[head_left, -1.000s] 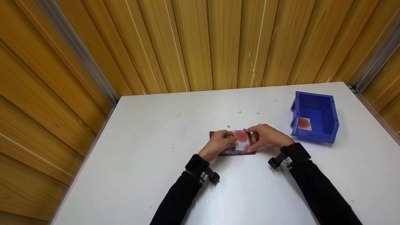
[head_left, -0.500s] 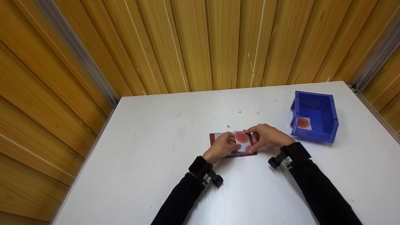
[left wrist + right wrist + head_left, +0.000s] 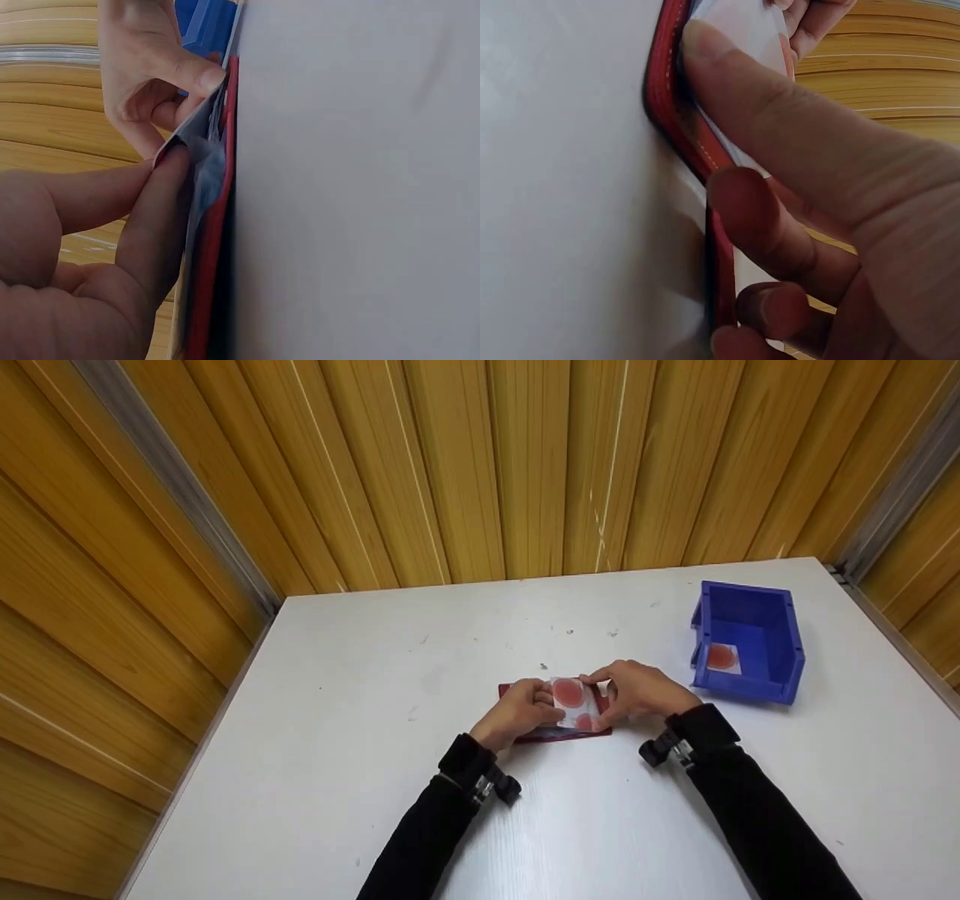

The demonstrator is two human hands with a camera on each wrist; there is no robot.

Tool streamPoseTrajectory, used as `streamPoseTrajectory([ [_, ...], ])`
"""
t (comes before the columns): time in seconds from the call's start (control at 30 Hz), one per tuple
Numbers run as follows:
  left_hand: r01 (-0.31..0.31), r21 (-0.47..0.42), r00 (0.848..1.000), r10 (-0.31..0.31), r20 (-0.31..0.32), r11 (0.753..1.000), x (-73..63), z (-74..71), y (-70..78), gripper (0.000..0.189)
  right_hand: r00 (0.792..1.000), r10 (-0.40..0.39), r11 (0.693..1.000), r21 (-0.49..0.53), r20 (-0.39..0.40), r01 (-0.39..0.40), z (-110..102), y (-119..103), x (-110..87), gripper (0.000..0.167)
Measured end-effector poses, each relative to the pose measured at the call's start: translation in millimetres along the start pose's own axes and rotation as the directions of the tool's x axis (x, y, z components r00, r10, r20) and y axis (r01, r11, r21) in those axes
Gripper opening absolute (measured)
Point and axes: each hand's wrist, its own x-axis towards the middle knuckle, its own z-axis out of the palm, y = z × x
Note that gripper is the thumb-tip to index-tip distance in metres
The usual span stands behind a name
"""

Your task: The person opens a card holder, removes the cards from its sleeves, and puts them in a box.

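Left of the blue bin (image 3: 742, 687) and nearer you, at the white table (image 3: 360, 697), is a red case (image 3: 661, 82) with pale stitching. Your left hand (image 3: 517, 711) pinches a white card (image 3: 574, 709) with red discs, tilting up from the case. Closer to the bin, your right hand (image 3: 641, 691) grips the case's end, thumb against the card. Inside the bin, a second card (image 3: 721, 657) shows a red disc. Finer print is too small to read.
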Motion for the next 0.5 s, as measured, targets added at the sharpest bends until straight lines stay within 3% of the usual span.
streamPoseTrajectory([
  [0.27,0.051,0.032,0.998,-0.052,0.032,0.998,-2.3,-16.3,4.1,0.026,1.0,0.015,1.0,-0.01,-0.004,-0.015,1.0,1.7,-0.7,0.089],
  [0.5,0.145,0.023,0.989,-0.145,0.015,0.989,-4.3,-37.0,11.2,0.032,1.0,0.025,1.0,0.014,0.014,-0.025,-0.7,3.0,-0.5,0.092],
])
